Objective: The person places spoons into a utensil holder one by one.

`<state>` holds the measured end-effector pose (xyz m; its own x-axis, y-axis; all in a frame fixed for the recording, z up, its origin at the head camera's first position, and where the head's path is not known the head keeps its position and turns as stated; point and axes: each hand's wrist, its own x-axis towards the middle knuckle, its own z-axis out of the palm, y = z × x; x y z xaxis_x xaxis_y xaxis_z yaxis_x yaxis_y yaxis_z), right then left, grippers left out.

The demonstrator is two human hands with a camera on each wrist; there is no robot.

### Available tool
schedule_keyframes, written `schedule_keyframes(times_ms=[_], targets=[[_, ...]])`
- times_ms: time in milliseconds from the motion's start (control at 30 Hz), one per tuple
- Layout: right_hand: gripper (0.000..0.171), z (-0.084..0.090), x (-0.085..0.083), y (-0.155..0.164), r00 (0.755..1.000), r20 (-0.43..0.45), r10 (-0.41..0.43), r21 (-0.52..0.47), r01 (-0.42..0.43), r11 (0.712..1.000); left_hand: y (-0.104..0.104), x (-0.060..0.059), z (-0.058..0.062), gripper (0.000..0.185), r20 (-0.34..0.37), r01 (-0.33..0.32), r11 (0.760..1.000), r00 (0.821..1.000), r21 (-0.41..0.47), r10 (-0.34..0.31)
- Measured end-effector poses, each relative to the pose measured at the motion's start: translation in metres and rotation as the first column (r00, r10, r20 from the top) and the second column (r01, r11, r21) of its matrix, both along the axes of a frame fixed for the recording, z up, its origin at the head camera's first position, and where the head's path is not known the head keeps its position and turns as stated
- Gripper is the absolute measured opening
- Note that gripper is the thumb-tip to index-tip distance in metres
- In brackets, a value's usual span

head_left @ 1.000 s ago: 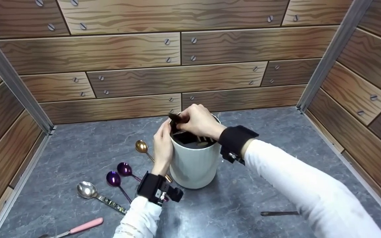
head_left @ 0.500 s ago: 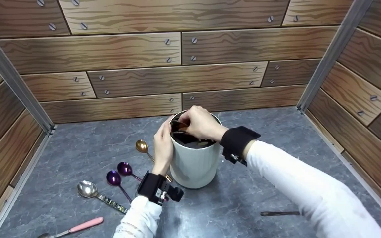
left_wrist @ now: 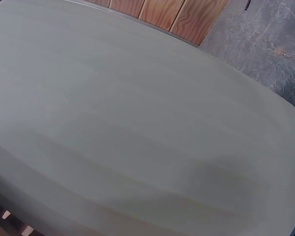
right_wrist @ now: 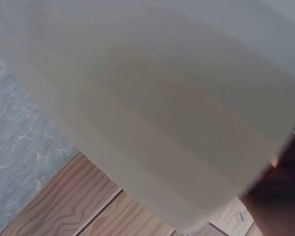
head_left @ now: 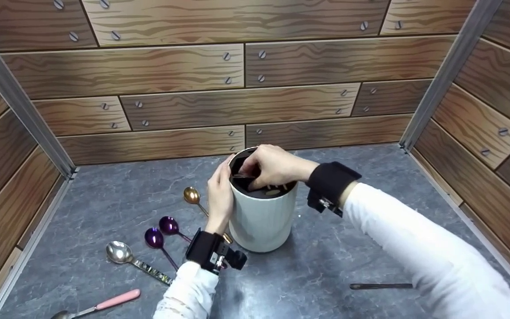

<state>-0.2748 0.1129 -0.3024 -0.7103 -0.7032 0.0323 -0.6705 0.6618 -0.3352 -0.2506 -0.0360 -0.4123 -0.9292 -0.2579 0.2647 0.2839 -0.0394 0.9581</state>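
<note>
A white ribbed utensil holder (head_left: 261, 223) with a dark divided insert (head_left: 272, 193) stands upright on the grey surface. My left hand (head_left: 219, 195) rests along its left side, fingers fairly straight and reaching up to the rim. Over the mouth, my right hand (head_left: 272, 166) dips its fingertips inside, with thumb and fingers apart. No utensil shows between them, though the dark interior hides some detail. The left wrist view is filled by the holder's pale wall (left_wrist: 137, 118), and the right wrist view also shows mostly that wall (right_wrist: 152, 108).
Left of the holder lie a gold spoon (head_left: 191, 195), two purple spoons (head_left: 154, 238), a silver spoon with a patterned handle (head_left: 119, 252) and a pink-handled utensil (head_left: 117, 299). A dark slim handle (head_left: 381, 286) lies at right. Wood-patterned walls (head_left: 179, 110) surround the surface.
The dark utensil that my right hand pinched above the rim has sunk into the holder and out of sight. My right fingers have since spread apart. The left hand stays against the holder.
</note>
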Motion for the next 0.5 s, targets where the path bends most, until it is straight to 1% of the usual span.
schedule_keyframes(times_ms=[133,267,367,500], targets=[[0.033,0.007,0.006,0.006,0.998,0.054,0.011,0.009,-0.011,1.0,0.0,0.0,0.0,0.039,0.001,0.001,1.0,1.0,-0.013,-0.001],[0.04,0.012,0.011,0.014,0.996,0.093,0.013,-0.037,-0.01,0.999,0.0,0.001,0.0,0.04,0.004,-0.003,0.999,1.0,-0.034,0.003],[0.043,0.014,0.015,0.02,0.996,0.088,0.014,-0.081,-0.007,0.997,-0.001,0.001,0.0,0.041,0.004,-0.009,0.999,1.0,-0.044,0.009],[0.047,0.012,0.02,0.029,0.998,0.058,-0.02,-0.148,0.028,0.989,-0.002,0.001,0.0,0.041,-0.003,-0.005,0.999,1.0,-0.047,0.005]])
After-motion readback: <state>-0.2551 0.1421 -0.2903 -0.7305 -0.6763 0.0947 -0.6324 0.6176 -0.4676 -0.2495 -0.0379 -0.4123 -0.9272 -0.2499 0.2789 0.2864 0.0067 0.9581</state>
